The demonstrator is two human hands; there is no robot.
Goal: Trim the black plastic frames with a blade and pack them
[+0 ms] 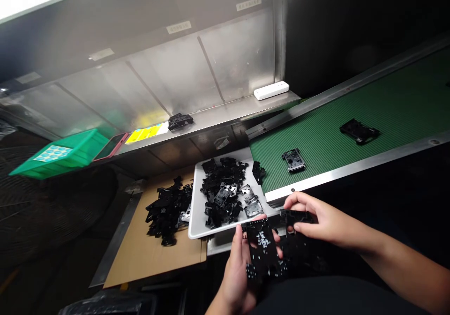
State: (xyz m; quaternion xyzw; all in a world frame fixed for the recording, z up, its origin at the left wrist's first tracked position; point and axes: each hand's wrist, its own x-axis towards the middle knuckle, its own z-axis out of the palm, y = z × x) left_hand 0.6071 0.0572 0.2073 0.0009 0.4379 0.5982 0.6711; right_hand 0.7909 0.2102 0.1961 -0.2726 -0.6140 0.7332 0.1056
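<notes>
My left hand [236,268] grips a flat black plate [262,251] from its left and underside; white handwriting shows on the face toward me. Between the thumb and fingers of my right hand [325,219] is a smaller black plastic part [295,217], a short way right of the plate. Beyond my left hand stands a white tray [191,214] heaped with black plastic parts [225,188], a few of them with silvery faces. Another pile of black parts [168,212] lies on the cardboard [128,258] to its left. Dark clothing hides what is below my right hand.
A green conveyor belt [326,151] with a metal edge runs off right, carrying black parts, such as one part [294,159] near its end. The metal shelf [218,119] holds a white box [271,90], a black part, yellow labels [144,133], a phone [110,147] and a green bin [80,151].
</notes>
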